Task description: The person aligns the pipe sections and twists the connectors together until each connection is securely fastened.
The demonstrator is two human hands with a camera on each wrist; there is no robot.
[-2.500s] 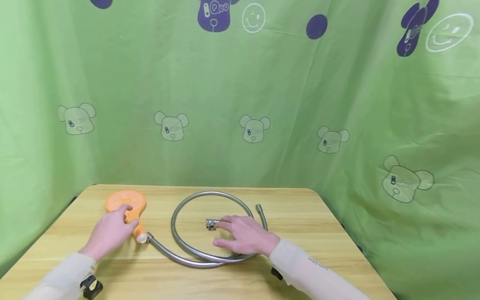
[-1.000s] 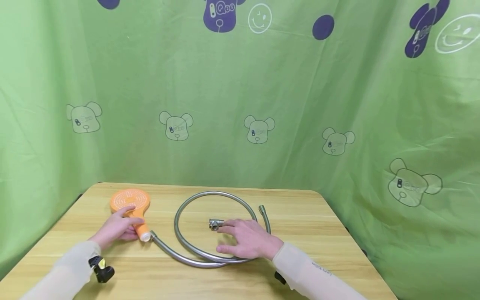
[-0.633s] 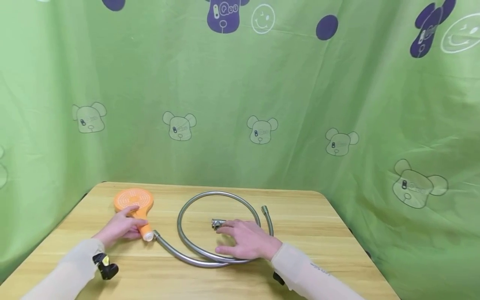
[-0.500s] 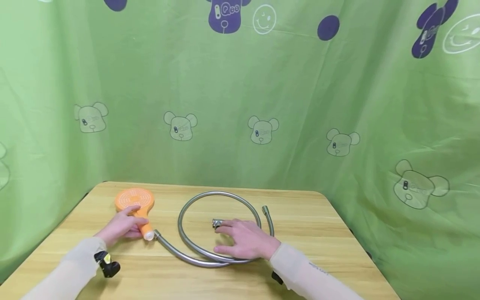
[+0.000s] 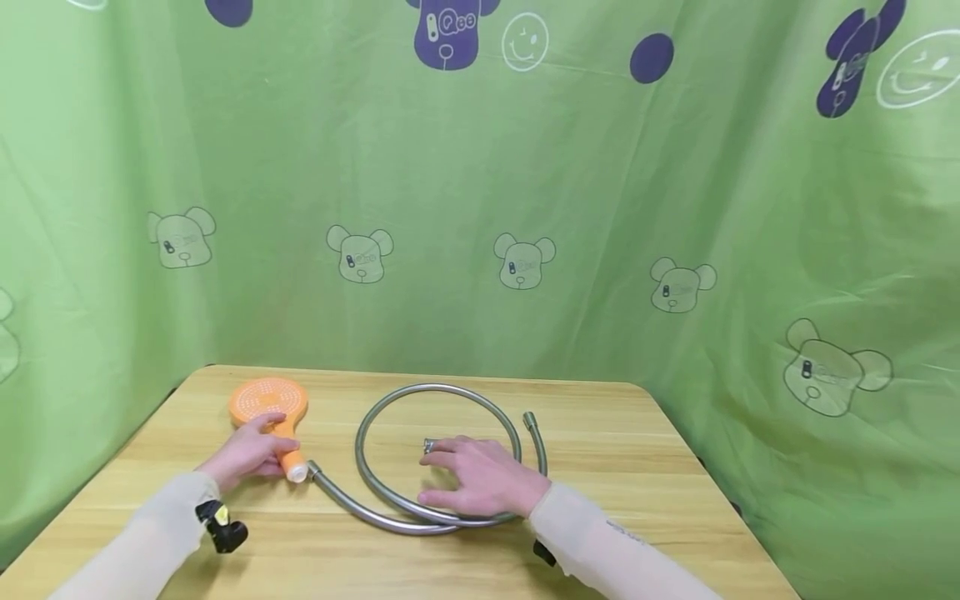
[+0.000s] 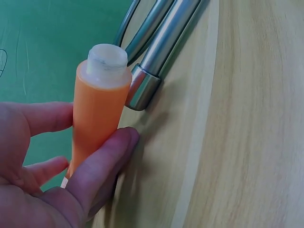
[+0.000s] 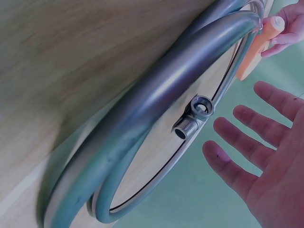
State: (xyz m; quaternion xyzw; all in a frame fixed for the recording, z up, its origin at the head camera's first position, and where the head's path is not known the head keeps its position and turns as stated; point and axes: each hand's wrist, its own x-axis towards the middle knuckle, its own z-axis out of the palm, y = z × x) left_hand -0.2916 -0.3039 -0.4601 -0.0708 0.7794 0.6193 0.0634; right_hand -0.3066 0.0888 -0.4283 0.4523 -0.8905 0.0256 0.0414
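An orange shower head (image 5: 268, 398) lies at the left of the table, spray face up. My left hand (image 5: 246, 452) grips its handle; in the left wrist view, thumb and fingers stand on either side of the orange handle (image 6: 97, 114), whose threaded end is clear white. A metal shower hose (image 5: 408, 530) lies coiled in the middle, one end close beside that threaded end. Over the coil, my right hand (image 5: 480, 477) is spread and holds nothing. Its fingers are near a small metal tee fitting (image 7: 192, 118) inside the loop, partly hidden by the hand in the head view.
The wooden table (image 5: 637, 517) has a rounded far edge. A green curtain (image 5: 435, 317) with printed bears hangs behind it and along both sides. The hose's other end (image 5: 530, 421) points up at the right of the coil.
The left hand has shifted its hold on the shower head, its fingers now lower round the handle. The right hand has moved slightly left, covering more of the fitting. The head view has turned slightly.
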